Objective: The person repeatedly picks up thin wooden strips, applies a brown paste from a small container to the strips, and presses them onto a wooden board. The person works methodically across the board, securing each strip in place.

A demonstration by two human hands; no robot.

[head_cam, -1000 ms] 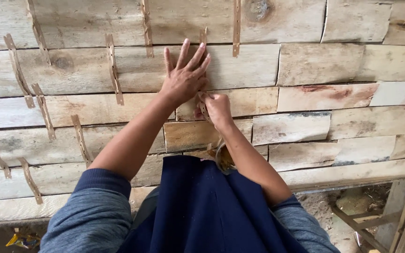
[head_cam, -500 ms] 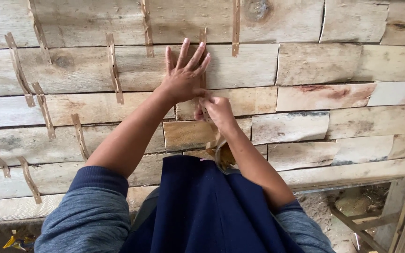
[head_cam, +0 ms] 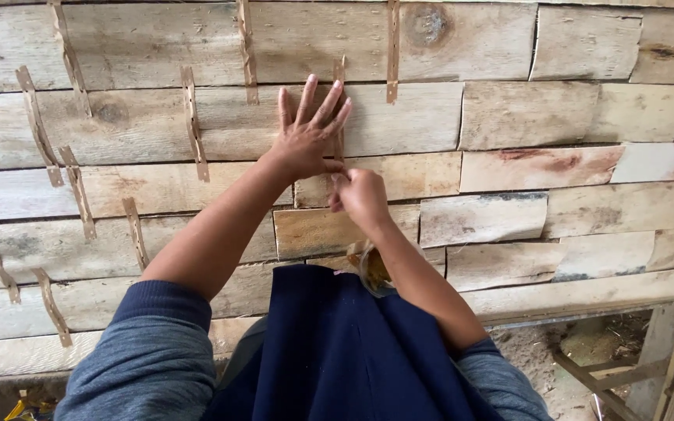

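My left hand (head_cam: 306,132) lies flat with its fingers spread on a pale wooden sheet (head_cam: 399,117) of the patched surface. It presses over a thin brown strip (head_cam: 340,74) that runs down across a seam. My right hand (head_cam: 360,195) is just below it, touching the left thumb. Its fingers are pinched together at the strip's lower end. A brownish roll (head_cam: 372,269) hangs at my right forearm, partly hidden by my dark blue garment (head_cam: 337,351).
The surface is made of many pale wood pieces (head_cam: 555,164) set in rows. Several brown strips (head_cam: 193,125) bridge the seams on the left and top. At the lower right, a wooden frame (head_cam: 587,382) stands over a dirt floor.
My right hand has crept slightly up against the left thumb. The left hand stays pressed flat in place.
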